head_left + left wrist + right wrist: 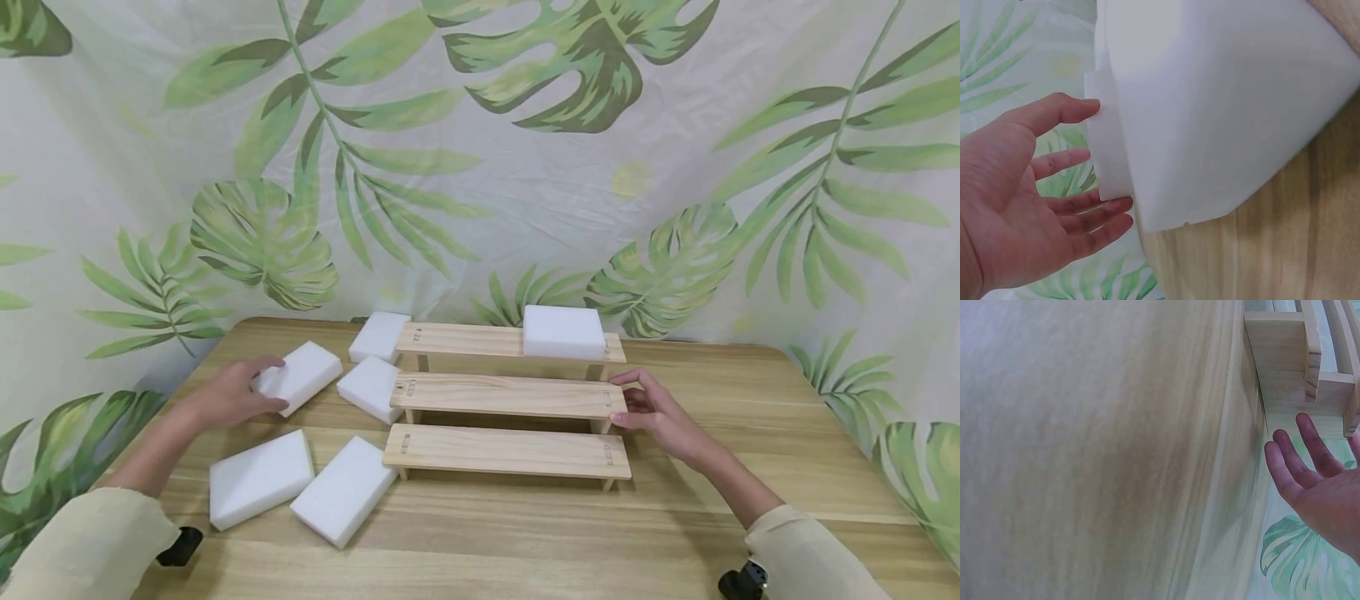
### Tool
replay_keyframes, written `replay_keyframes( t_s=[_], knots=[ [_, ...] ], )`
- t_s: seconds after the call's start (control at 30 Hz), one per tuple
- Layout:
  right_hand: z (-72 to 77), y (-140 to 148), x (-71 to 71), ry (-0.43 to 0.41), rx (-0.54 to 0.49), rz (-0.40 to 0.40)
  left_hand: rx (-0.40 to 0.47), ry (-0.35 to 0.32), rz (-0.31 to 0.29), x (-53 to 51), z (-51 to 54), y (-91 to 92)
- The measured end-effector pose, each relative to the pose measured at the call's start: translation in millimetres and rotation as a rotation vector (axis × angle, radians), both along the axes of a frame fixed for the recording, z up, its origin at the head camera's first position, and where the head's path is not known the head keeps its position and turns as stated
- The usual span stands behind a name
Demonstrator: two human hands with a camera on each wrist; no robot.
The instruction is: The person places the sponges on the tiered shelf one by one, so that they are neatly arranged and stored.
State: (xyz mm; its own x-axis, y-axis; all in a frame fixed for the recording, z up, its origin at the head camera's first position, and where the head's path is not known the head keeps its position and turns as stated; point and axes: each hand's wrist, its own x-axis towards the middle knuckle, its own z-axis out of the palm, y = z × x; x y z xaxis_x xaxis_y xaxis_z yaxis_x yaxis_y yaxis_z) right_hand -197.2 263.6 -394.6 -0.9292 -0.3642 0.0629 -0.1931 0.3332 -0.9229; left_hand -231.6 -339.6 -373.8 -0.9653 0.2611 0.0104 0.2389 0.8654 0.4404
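Note:
My left hand (pixel 238 392) grips the left end of a white foam block (pixel 306 373), with the thumb on its near side and a finger along the far side. In the left wrist view the thumb (pixel 1088 107) overlaps the block's edge, and a nearer block (pixel 1235 106) fills much of the picture. On the right, my right hand (pixel 656 412) pinches the right end of the middle step of a three-step wooden stand (pixel 506 394). Its other fingers (pixel 1282 462) extend loosely below the wood in the right wrist view; the thumb is outside that view.
One white block (pixel 564 331) sits at the right of the top step. Several more lie left of the stand, including a near-left block (pixel 261 477), a block beside it (pixel 347 490) and two near the stand's left end. A leaf-patterned cloth (pixel 480 167) hangs behind the wooden table (pixel 750 400).

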Motion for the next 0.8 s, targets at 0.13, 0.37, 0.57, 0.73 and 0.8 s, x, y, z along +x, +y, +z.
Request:
replay_keyframes(
  t_s=[0.13,0.37,0.57,0.73,0.8],
  knots=[
    [0.6,0,0.2,-0.001,-0.001,0.002,0.052,0.009,-0.011,1.5,5.7,1.7],
    [1.0,-1,0.3,-0.006,0.008,-0.001,0.063,0.084,-0.03,-1.4,10.3,5.9],
    [0.8,-1,0.4,-0.01,0.001,-0.003,0.058,0.15,-0.041,-1.6,16.0,15.4],
    [0.8,-1,0.3,-0.012,0.0,0.0,0.05,0.199,-0.074,-0.2,21.9,24.7],
    [0.9,-1,0.1,-0.011,-0.002,0.0,0.045,0.214,-0.08,0.1,24.2,28.3]
  ],
)
